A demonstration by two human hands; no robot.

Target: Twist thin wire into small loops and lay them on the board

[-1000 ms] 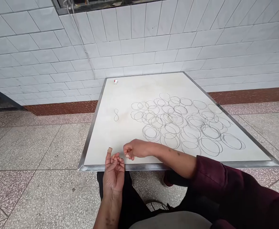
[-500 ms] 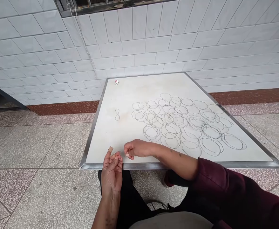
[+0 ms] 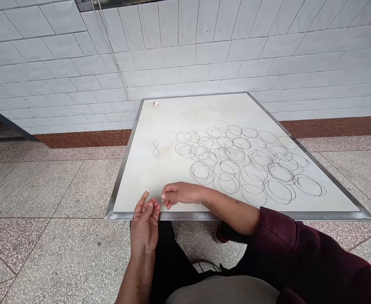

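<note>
Close to the front left edge of the white table (image 3: 179, 114), my two hands meet over a thin wire-like strand (image 3: 159, 201). My left hand (image 3: 145, 228), palm up, pinches it between thumb and fingers; a tan wrap covers the tip of its raised index finger. Thumb and fingers of my right hand (image 3: 175, 194) pinch the strand from the right side. Much of the strand is hidden by the fingers. Beyond my hands, a thin loop twisted into a figure eight (image 3: 156, 148) lies flat on the table.
Many thin dark wire-like rings (image 3: 260, 158) overlap across the table's middle and right. A small red-and-white object (image 3: 155, 104) sits at the far left corner. Metal trim (image 3: 236, 216) borders the table. A white tiled wall (image 3: 179, 76) with hanging cords (image 3: 114, 59) stands behind.
Both hands have shifted slightly left, still pinching close together. The right hand's fingers have turned a little toward the left hand. The camera view has tilted down slightly.
</note>
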